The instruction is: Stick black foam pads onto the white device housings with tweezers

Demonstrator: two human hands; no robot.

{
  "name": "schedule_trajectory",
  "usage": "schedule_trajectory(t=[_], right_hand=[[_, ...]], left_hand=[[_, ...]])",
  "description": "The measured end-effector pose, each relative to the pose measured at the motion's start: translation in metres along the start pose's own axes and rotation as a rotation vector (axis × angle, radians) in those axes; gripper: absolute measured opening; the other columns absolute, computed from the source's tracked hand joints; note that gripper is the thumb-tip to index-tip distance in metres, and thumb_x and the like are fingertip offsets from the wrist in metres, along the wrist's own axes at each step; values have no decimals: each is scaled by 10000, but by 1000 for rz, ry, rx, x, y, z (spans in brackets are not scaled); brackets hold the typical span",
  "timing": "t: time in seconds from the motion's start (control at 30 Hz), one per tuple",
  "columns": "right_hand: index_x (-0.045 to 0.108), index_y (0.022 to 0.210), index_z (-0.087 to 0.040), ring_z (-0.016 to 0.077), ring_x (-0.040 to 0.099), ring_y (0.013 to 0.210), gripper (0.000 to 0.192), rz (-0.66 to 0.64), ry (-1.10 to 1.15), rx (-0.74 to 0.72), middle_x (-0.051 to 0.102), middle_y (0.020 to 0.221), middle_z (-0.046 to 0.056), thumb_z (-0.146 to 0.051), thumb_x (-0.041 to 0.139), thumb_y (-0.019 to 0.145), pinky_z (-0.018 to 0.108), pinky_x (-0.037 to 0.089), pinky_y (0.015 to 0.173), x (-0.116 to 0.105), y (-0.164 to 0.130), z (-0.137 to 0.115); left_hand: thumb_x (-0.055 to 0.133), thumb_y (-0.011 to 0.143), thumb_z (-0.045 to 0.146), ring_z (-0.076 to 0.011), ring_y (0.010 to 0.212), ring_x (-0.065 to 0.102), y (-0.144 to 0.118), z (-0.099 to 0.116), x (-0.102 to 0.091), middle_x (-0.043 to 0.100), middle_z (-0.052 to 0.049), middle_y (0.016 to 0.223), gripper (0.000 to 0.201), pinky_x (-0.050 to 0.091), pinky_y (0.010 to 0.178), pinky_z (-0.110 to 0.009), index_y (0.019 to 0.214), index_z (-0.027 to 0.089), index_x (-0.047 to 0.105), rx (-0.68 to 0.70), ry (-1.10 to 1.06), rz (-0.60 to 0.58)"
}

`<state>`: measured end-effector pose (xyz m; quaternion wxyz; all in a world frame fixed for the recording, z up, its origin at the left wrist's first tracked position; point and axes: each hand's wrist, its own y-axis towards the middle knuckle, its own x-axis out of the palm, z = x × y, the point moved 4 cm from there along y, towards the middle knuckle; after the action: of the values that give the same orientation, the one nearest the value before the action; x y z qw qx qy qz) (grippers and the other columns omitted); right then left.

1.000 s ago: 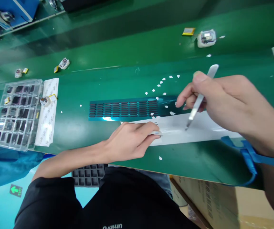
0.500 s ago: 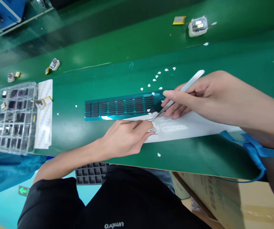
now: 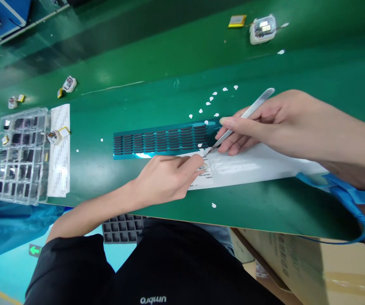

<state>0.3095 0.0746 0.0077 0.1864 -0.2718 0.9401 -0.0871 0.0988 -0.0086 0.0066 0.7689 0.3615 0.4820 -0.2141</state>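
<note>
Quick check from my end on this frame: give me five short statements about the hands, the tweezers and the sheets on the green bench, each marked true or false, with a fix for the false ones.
1. The right hand holds metal tweezers. True.
2. The tweezer tip points at the right end of the blue sheet of dark pads. True.
3. The left hand grips a screwdriver. False: its fingertips press on the white strip, with no tool in it.
4. The clear compartment tray lies to the right of the white strip. False: it sits far to the left, beside a white printed sheet.
5. Small white bits are scattered on the green bench. True.
</note>
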Motion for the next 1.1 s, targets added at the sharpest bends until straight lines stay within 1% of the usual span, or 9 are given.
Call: schedule_trajectory(t=[0.17,0.27,0.33,0.47,0.6,0.67,0.77,0.87,1.1], right_hand=[[845,715,-218,183,795,709,611,-19,9,-7,800,789,94,-788,739,907,205,653,600,-6,-1,-4],[849,726,-221,182,797,728,569,45,-15,-14,805,812,97,-740,749,936,201,645,585,-12,-3,-6],[839,714,-215,180,787,725,562,119,-8,-21,800,808,95,-744,789,899,225,652,593,-14,-6,-8],[783,688,-216,155,743,737,540,391,150,-131,765,804,53,-730,895,809,284,661,675,-16,-14,-20],[723,729,-243,176,697,644,525,523,186,-235,715,725,32,-731,860,863,372,631,637,0,-23,-38],[705,746,-241,191,707,624,535,535,134,-275,707,695,36,-738,801,921,381,614,597,12,-27,-44],[698,793,-230,166,715,602,512,480,129,-307,697,677,13,-699,738,995,330,620,574,28,-28,-45],[688,791,-220,149,715,580,515,446,144,-314,708,684,10,-684,725,1012,288,624,551,35,-28,-41],[686,826,-229,125,717,574,472,470,147,-367,722,698,-21,-642,685,1054,256,601,510,37,-25,-37]], left_hand=[[436,1155,280,-138,572,668,1,-1,1,745,6,733,255,453,541,-263,1039,186,643,-27,-25,-29],[437,1156,287,-144,583,686,-1,-1,3,771,-9,769,268,455,529,-267,1021,191,647,-22,-40,-19],[476,1154,297,-131,596,696,-1,-1,2,807,-18,833,248,471,533,-253,1037,193,669,-30,-93,38],[661,1079,229,-65,538,660,4,-6,-6,832,1,895,98,516,541,-188,1129,179,729,-213,-448,169],[646,1054,193,-133,685,807,7,-11,-2,809,-21,897,183,627,569,-187,1219,163,719,-503,-978,74],[650,1041,165,-187,835,856,8,-9,0,822,-51,994,262,713,683,-235,1301,154,680,-579,-1169,22],[668,1035,123,-222,970,865,7,-7,1,830,-71,1100,339,756,814,-287,1371,160,640,-613,-1286,-13],[687,1049,143,-236,1016,863,6,-6,1,835,-75,1120,365,758,819,-288,1408,168,623,-606,-1301,4],[726,1054,271,-254,1049,858,3,-5,5,836,-94,1177,416,753,841,-292,1441,158,622,-561,-1356,57]])
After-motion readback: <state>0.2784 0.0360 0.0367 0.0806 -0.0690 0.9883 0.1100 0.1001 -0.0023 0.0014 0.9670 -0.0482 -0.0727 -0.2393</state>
